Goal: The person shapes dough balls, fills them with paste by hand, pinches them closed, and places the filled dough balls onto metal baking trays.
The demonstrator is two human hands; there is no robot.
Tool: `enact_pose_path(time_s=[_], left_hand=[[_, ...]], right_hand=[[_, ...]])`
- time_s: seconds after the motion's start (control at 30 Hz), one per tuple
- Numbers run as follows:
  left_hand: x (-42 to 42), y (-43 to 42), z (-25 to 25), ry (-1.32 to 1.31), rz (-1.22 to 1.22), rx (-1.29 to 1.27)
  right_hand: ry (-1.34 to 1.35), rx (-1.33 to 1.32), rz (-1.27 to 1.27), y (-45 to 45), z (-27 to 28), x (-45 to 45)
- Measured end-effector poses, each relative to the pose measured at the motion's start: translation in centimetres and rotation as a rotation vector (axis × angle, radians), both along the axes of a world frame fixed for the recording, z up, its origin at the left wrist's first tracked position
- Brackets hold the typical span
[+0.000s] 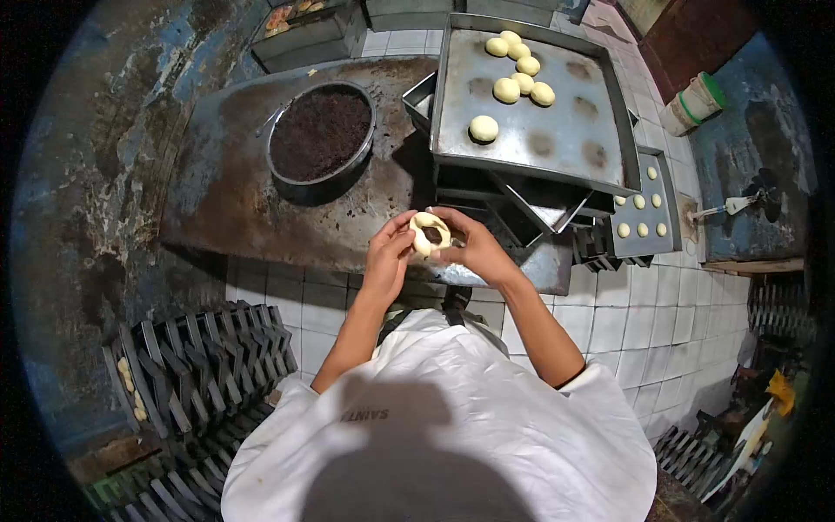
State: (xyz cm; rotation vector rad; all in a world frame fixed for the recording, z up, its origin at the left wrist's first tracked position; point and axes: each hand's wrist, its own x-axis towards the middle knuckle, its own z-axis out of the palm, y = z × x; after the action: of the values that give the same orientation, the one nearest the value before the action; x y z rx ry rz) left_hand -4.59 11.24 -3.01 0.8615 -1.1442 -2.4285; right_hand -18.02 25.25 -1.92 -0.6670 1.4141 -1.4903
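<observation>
Our left hand [389, 245] and right hand [472, 244] are both partly closed, fingers curled round opposite sides of 1 dough piece [421, 246], which sits directly between them. It is spread open like a cup, and we can see a dark filling [432, 235] at its middle. We hold it over the near edge of a stained table [235, 209].

Ahead of our left hand stands a round metal bowl [322, 130] of dark crumbly stuff. Ahead of our right hand, a large metal tray [565, 126] bears 8 dough balls [484, 129], 7 grouped at its far side and 1 apart, nearer to us. Well out to the right of our right hand, a lower tray [668, 178] bears 7 visible smaller balls [639, 201].
</observation>
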Motion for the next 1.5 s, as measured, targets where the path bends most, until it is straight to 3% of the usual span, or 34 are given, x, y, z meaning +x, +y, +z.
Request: enact_pose_path(time_s=[0.07, 0.17, 0.2, 0.27, 0.37, 0.4, 0.5, 0.53, 0.57, 0.7, 0.73, 0.77, 0.83, 0.87, 0.93, 1.03, 1.1, 1.13, 1.27, 1.3, 1.43, 1.5], left_hand=[[0.9, -0.8, 0.5, -0.032, -0.097, -0.016], [1.9, -1.1, 2.5, -0.093, -0.169, -0.020], [2.4, -1.5, 2.3, -0.058, -0.155, -0.143], [3.3, -2.6, 2.9, -0.026, -0.085, -0.371], [4.9, -4.2, 2.7, -0.009, 0.093, -0.500], [5.3, -4.3, 3.4, -0.007, 0.166, -0.329], [5.8, -5.5, 3.7, 0.233, 0.347, -0.199], [6.0, -5.7, 3.9, 0.243, 0.367, -0.235], [6.5, -6.1, 4.5, 0.249, 0.362, -0.228], [8.6, -8.2, 6.6, 0.482, 0.135, -0.182], [8.8, -8.7, 6.6, 0.541, 0.028, -0.249], [8.8, -9.2, 6.7, 0.602, -0.080, -0.318], [9.2, -9.7, 7.1, 0.661, -0.144, -0.284], [9.3, -9.7, 7.2, 0.614, -0.108, -0.203], [10.0, -10.3, 7.3, 0.503, -0.043, 0.048], [10.0, -11.1, 6.2, 0.483, 0.101, 0.079], [10.4, -11.8, 6.3, 0.454, 0.150, 0.076], [10.6, -12.1, 6.3, 0.472, 0.143, 0.043], [11.2, -12.4, 6.8, 0.573, 0.047, -0.142], [11.5, -12.6, 6.9, 0.607, 0.010, -0.220], [11.8, -13.1, 7.4, 0.699, -0.113, -0.343], [11.8, -12.7, 7.3, 0.694, -0.118, -0.234]], right_hand=[[0.681, -0.027, -0.036, 0.4, 0.0, 0.5], [0.893, 0.040, -0.068, -0.6, 2.3, 2.1], [0.924, 0.020, -0.124, -1.2, 2.7, 2.6], [0.883, -0.044, -0.155, -2.0, 2.8, 3.5], [0.814, -0.157, -0.220, -3.8, 3.6, 5.6], [0.775, -0.122, -0.182, -4.5, 4.0, 6.4], [0.701, -0.122, -0.162, -7.1, 6.8, 9.1], [0.813, -0.150, -0.156, -7.9, 6.7, 9.7], [0.926, -0.174, -0.150, -8.5, 6.7, 10.2], [0.916, -0.028, -0.238, -10.3, 9.0, 11.0], [0.758, 0.006, -0.314, -10.9, 9.1, 11.3], [0.766, 0.010, -0.316, -11.4, 8.9, 11.5], [0.153, -0.162, -0.355, -12.3, 8.2, 12.2], [0.147, -0.075, -0.298, -12.3, 8.5, 12.6], [0.251, -0.057, -0.398, -13.1, 7.8, 13.8], [0.425, -0.077, -0.523, -14.5, 8.6, 16.3], [0.660, -0.149, -0.511, -15.3, 9.7, 18.1], [0.821, -0.057, -0.483, -15.2, 9.8, 18.3], [1.061, -0.023, -0.586, -15.7, 8.6, 17.6], [1.063, -0.026, -0.584, -16.1, 9.0, 17.5], [0.336, -0.130, -0.615, -16.3, 9.6, 17.1], [0.157, -0.073, -0.366, -15.7, 10.3, 16.7]])
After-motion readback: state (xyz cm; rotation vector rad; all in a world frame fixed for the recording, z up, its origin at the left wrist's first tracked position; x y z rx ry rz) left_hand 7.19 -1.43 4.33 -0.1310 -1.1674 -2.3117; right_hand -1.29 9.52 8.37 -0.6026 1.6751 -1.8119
